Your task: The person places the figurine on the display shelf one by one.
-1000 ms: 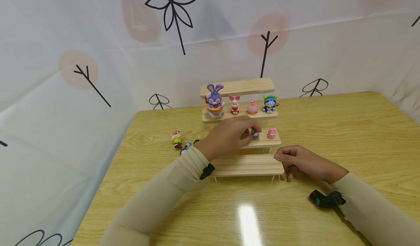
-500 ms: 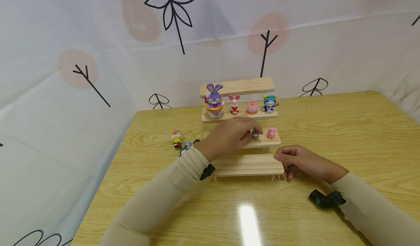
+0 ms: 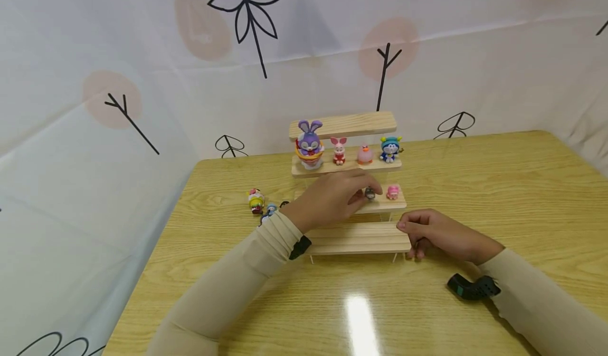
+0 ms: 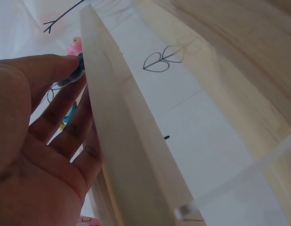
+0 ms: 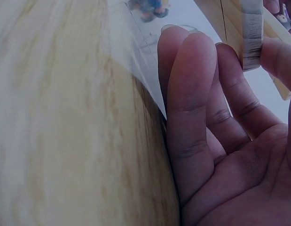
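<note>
On the third tier down of a wooden step shelf, my left hand pinches a small grey figurine between thumb and finger. In the left wrist view the thumb tip touches the grey figurine, partly hidden by the hand and board edge. A small pink figurine sits to its right on the same tier. My right hand holds the right end of the lowest board; in the right wrist view the board end lies between thumb and finger.
The second tier carries a purple rabbit figurine, a piglet figurine, a pink bird figurine and a blue-capped figurine. Left of the shelf, a yellow figurine and others lie on the table, partly hidden by my left arm.
The left index finger has shifted slightly to the right beside the grey figurine, and the figurine has turned a little. My right hand has stayed on the lowest board.
</note>
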Demonstrator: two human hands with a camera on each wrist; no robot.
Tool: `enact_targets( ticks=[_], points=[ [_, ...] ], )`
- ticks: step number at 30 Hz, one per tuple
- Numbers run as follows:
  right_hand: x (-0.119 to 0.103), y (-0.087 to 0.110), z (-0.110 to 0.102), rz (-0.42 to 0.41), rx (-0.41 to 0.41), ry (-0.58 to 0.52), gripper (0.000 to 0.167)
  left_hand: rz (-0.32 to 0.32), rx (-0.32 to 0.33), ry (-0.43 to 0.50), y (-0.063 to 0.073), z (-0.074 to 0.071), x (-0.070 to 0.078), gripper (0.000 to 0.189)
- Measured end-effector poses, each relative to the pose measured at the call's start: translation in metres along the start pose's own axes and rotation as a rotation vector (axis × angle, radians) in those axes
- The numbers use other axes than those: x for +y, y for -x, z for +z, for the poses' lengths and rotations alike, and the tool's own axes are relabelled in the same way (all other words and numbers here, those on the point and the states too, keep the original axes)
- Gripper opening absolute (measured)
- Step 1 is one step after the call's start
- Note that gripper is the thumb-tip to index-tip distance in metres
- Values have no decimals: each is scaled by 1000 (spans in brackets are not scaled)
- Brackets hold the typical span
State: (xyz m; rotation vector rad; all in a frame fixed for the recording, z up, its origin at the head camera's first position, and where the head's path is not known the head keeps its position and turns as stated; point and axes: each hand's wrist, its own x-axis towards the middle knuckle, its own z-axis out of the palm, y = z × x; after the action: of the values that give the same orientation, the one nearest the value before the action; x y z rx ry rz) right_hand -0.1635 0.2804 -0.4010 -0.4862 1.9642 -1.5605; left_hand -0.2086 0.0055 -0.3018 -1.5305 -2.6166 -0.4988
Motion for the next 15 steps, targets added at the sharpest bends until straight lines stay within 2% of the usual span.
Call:
enact_targets(
  ticks=[8,15],
  points=[
    [0,-1,0,2,1,-3,29,-29,-17,19,0,-1,0,30],
    [0,0,0,1,2,-3,29,-35,-23,30,0,-1,1,29]
  ],
)
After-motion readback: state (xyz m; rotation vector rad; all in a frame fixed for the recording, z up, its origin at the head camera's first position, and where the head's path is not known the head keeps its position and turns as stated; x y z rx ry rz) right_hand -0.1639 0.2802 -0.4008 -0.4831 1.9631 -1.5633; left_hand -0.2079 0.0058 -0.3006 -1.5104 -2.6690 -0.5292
